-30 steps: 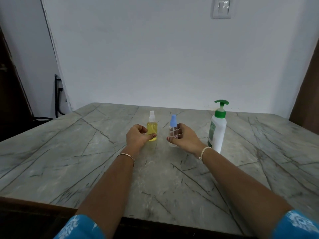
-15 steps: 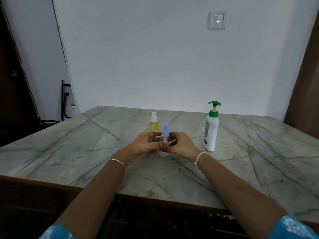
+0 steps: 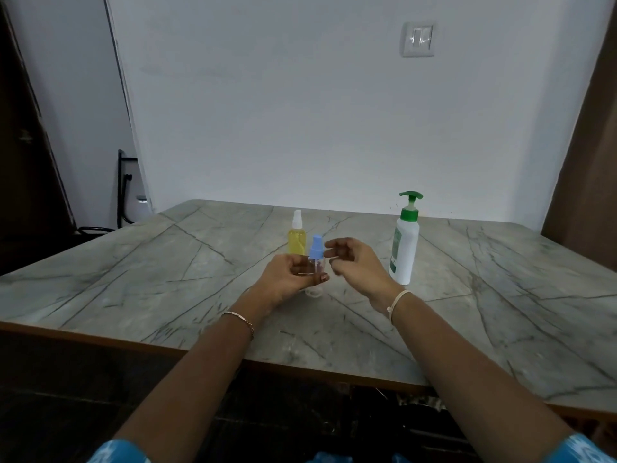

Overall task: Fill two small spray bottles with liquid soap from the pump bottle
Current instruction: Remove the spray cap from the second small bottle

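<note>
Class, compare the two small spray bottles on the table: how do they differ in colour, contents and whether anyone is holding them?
The blue-capped bottle is clear and looks empty; the white-capped bottle holds yellow liquid. The left hand grips the blue-capped one, while the white-capped one stands free behind it. Both are small, upright, with spray tops on.

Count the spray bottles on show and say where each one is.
2. The blue-capped bottle is held in the left hand; the yellow bottle stands on the table just behind. None seems hidden.
</note>
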### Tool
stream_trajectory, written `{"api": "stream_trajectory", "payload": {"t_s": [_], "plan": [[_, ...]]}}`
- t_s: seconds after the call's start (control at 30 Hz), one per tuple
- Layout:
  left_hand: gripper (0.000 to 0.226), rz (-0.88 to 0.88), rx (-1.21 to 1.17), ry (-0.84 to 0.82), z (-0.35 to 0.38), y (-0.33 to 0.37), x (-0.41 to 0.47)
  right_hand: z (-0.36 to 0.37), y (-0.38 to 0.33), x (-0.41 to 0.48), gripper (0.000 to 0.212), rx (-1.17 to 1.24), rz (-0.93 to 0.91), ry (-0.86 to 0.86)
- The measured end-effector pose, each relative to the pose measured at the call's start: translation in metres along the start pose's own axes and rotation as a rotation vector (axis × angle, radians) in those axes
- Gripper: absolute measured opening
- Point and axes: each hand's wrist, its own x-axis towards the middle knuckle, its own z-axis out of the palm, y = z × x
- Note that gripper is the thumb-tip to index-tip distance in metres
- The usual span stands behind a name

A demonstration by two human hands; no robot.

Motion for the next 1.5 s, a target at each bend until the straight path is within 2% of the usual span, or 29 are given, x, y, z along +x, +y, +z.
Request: {"api": "stream_trajectory", "payload": {"t_s": [0.07, 0.1, 0.17, 0.3, 0.43, 0.57, 0.63, 0.87, 0.93, 1.07, 1.17, 1.27, 1.4, 1.5], "plan": [[0.065, -0.001, 0.025, 0.01, 0.0, -0.001, 0.001, 0.004, -0.004, 0.003, 0.024, 0.042, -0.032, 0.069], [0.061, 0.007, 0.038, 0.011, 0.001, -0.001, 0.001, 0.007, -0.005, 0.004, 0.023, 0.03, -0.061, 0.09], [0.046, 0.017, 0.055, 0.011, 0.001, 0.0, 0.001, 0.013, -0.007, 0.007, 0.032, -0.027, -0.103, 0.15], [0.038, 0.043, 0.065, 0.002, 0.001, -0.001, 0.001, 0.022, -0.004, 0.013, 0.043, -0.154, -0.125, 0.253], [0.028, 0.048, 0.043, -0.018, 0.001, 0.001, 0.002, 0.023, -0.002, 0.016, 0.036, -0.262, -0.182, 0.27], [0.035, 0.049, 0.021, -0.077, -0.002, 0.0, 0.003, 0.023, -0.003, 0.02, 0.029, -0.265, -0.208, 0.237], [0.031, 0.041, 0.007, -0.096, -0.003, 0.0, 0.003, 0.021, -0.002, 0.021, 0.03, -0.222, -0.195, 0.179], [0.022, -0.002, -0.026, -0.109, 0.001, 0.002, 0.005, -0.006, 0.0, 0.023, 0.035, 0.018, -0.131, -0.191], [0.023, -0.014, -0.046, -0.102, 0.0, 0.002, 0.004, -0.011, 0.0, 0.024, 0.037, 0.066, -0.107, -0.195], [0.033, -0.021, -0.067, -0.087, 0.002, 0.002, 0.003, -0.023, 0.006, 0.024, 0.026, 0.108, -0.09, -0.162], [0.034, -0.023, -0.091, -0.082, 0.002, 0.002, 0.002, -0.02, 0.0, 0.022, 0.034, 0.109, -0.072, -0.192], [0.033, -0.026, -0.103, -0.081, 0.002, 0.006, -0.001, -0.005, -0.01, 0.024, 0.042, 0.007, -0.111, -0.23], [0.044, 0.013, -0.085, -0.081, 0.002, 0.006, -0.003, 0.009, -0.017, 0.03, 0.037, -0.131, -0.2, -0.206], [0.037, -0.013, -0.106, -0.079, 0.002, 0.002, -0.001, 0.003, -0.015, 0.032, 0.041, -0.235, -0.216, -0.155]]}}
